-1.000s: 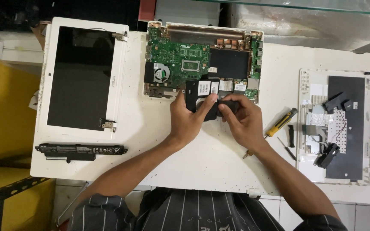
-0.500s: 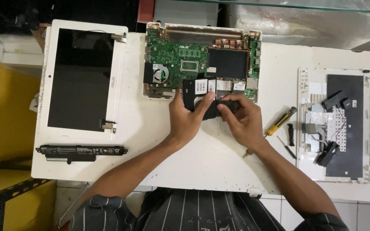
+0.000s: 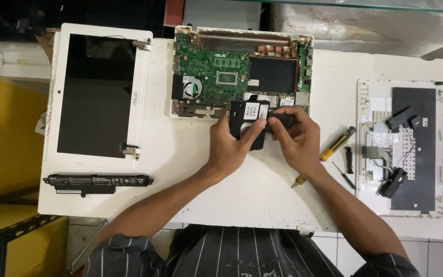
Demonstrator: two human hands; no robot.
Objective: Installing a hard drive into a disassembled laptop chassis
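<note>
While both hands meet over the near edge of the open laptop base point(image 3: 242, 72), the left hand point(image 3: 232, 146) clamps a flat black drive point(image 3: 247, 120) and the right hand point(image 3: 293, 138) pinches its right end. Judging by this, the drive is being worked free of the base. Any next move calls for steady, level handling; a yellow screwdriver point(image 3: 337, 144) lies just right.
</note>
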